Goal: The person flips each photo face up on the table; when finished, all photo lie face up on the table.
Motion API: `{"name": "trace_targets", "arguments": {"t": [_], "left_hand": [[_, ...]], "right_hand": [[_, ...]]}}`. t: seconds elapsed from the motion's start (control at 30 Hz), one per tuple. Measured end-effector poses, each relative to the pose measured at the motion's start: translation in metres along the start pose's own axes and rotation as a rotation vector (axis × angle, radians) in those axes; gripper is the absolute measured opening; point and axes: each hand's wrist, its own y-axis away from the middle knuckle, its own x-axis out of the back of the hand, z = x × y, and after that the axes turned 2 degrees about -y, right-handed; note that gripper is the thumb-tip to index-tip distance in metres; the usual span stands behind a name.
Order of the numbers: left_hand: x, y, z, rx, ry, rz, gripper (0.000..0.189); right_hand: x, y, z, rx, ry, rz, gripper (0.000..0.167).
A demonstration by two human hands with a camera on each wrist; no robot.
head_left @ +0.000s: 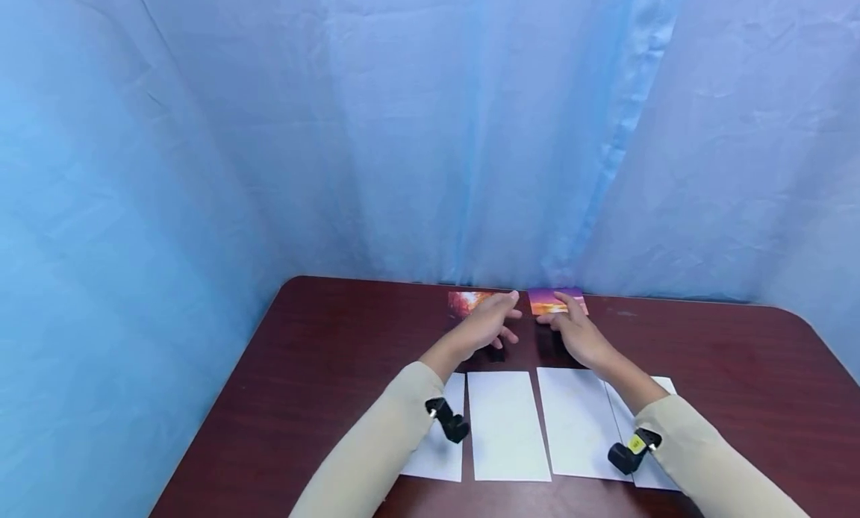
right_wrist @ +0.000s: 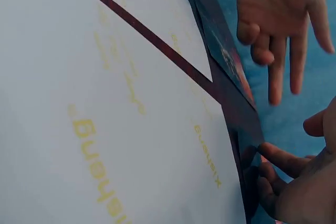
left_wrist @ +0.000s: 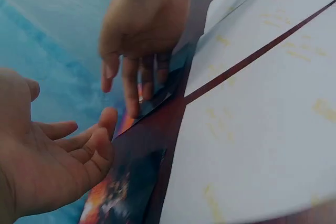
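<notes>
Two glossy picture prints lie near the table's back edge. My left hand (head_left: 487,322) is over the left one, a fiery orange-red print (head_left: 463,302); its fingers are spread and loosely bent, holding nothing. In the left wrist view that hand (left_wrist: 58,166) appears above the print, apart from it. My right hand (head_left: 579,337) reaches over the purple-and-orange sunset print (head_left: 540,300). Its fingers (left_wrist: 131,85) point down at the print and seem to touch it, without visibly pinching it. Part of each print is hidden behind a hand.
Several white sheets (head_left: 507,425) lie side by side nearer the front, with narrow gaps between them and faint yellow lettering on them. The dark red-brown table (head_left: 322,354) ends at a hanging blue curtain (head_left: 403,130). Both sleeves carry small black cameras.
</notes>
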Motion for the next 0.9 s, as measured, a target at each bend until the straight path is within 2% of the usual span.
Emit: {"name": "trace_targets", "arguments": {"t": [0.1,0.2,0.3,0.4,0.5,0.67,0.77,0.9], "left_hand": [[0.021,0.019,-0.002,-0.028,0.006,0.004,0.063],[0.044,0.044,-0.008,-0.028,0.019,0.033,0.061],[0.066,0.071,-0.018,-0.007,0.05,0.061,0.061],[0.08,0.098,-0.029,0.016,0.047,0.078,0.06],[0.083,0.124,-0.039,0.027,-0.014,0.065,0.06],[0.078,0.154,-0.047,0.021,-0.213,-0.005,0.064],[0.077,0.163,-0.05,0.011,-0.292,-0.011,0.065],[0.081,0.169,-0.05,-0.01,-0.28,0.046,0.064]], "right_hand": [[-0.001,0.006,-0.004,0.034,-0.035,0.064,0.057],[-0.004,0.016,-0.017,0.024,-0.195,0.089,0.052],[-0.014,0.031,-0.036,-0.004,-0.414,0.005,0.053],[-0.03,0.051,-0.053,-0.015,-0.559,-0.152,0.056],[-0.047,0.071,-0.065,-0.024,-0.61,-0.291,0.058],[-0.066,0.093,-0.076,-0.091,-0.679,-0.482,0.062],[-0.075,0.1,-0.077,-0.13,-0.724,-0.535,0.065],[-0.084,0.104,-0.076,-0.172,-0.761,-0.549,0.069]]}}
